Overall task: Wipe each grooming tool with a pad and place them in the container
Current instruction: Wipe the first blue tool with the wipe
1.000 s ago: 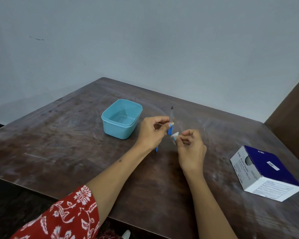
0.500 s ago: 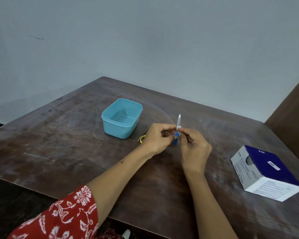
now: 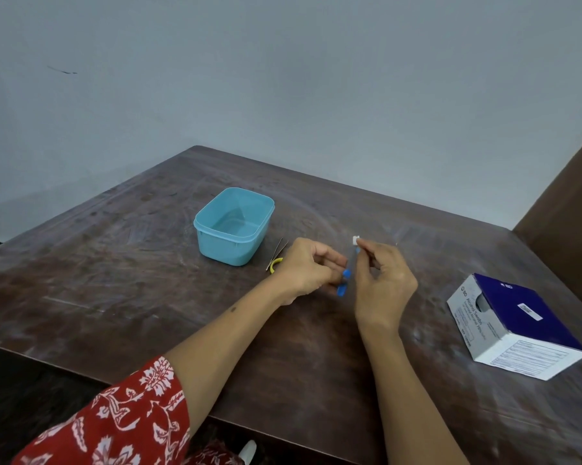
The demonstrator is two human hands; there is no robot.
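My left hand (image 3: 308, 270) grips the blue handle of a slim grooming tool (image 3: 343, 283) above the middle of the table. The tool's thin blade runs up toward my right hand (image 3: 381, 280), which pinches a small white pad (image 3: 355, 240) at the blade's upper end. A light blue plastic container (image 3: 234, 224) stands open to the left, with nothing seen inside. Thin metal tweezers with a yellow end (image 3: 276, 260) lie on the table between the container and my left hand.
A blue and white box of alcohol swabs (image 3: 514, 325) lies on the dark wooden table (image 3: 115, 280) at the right. A grey wall rises behind the table, and a brown panel (image 3: 571, 209) stands at the far right.
My right hand has slid the pad up along the blade to its tip. My left hand has lowered with the tool, uncovering the tweezers on the table.
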